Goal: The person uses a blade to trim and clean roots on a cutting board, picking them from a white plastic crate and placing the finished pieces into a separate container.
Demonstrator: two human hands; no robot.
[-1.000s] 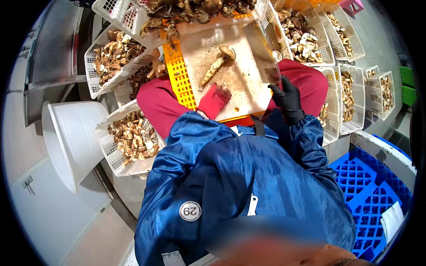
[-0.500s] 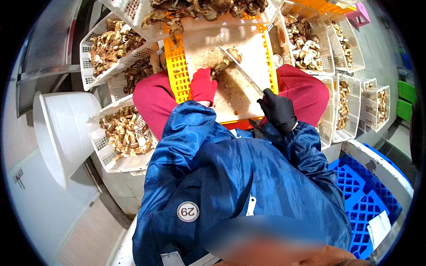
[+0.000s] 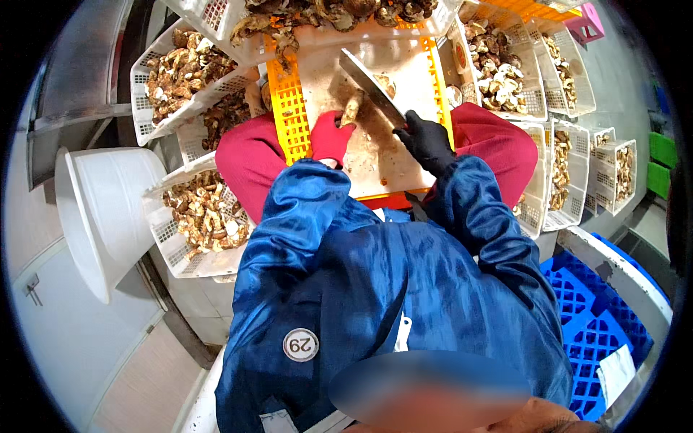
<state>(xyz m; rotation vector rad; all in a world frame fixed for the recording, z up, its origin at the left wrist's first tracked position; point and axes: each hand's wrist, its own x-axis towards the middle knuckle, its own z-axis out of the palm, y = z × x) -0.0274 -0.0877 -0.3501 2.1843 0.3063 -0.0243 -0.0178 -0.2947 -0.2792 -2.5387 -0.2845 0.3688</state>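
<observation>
My left hand [image 3: 332, 137], in a red glove, is closed around the lower end of a mushroom stem [image 3: 351, 108]. The stem points away from me over a pale, stained cutting board [image 3: 390, 162]. In a black glove, my right hand [image 3: 427, 144] grips the handle of a knife with a broad blade [image 3: 372, 85]. The blade slants to the far left, just beyond the stem's far end; I cannot tell if they touch. A pale mushroom piece [image 3: 388, 85] lies on the board behind the blade, partly hidden by it.
The board rests on a yellow perforated crate [image 3: 289, 108] between my knees. A white basket [image 3: 253, 50] heaped with dark mushrooms sits at its far edge. More mushroom baskets stand left [image 3: 166, 238] and right [image 3: 534, 101]. A white tub [image 3: 108, 209] is at left, blue crates [image 3: 592, 346] lower right.
My right hand has moved left and away from me with the knife. The blade has shifted left, and the mushroom now shows as a stem in my left hand and a piece behind the blade.
</observation>
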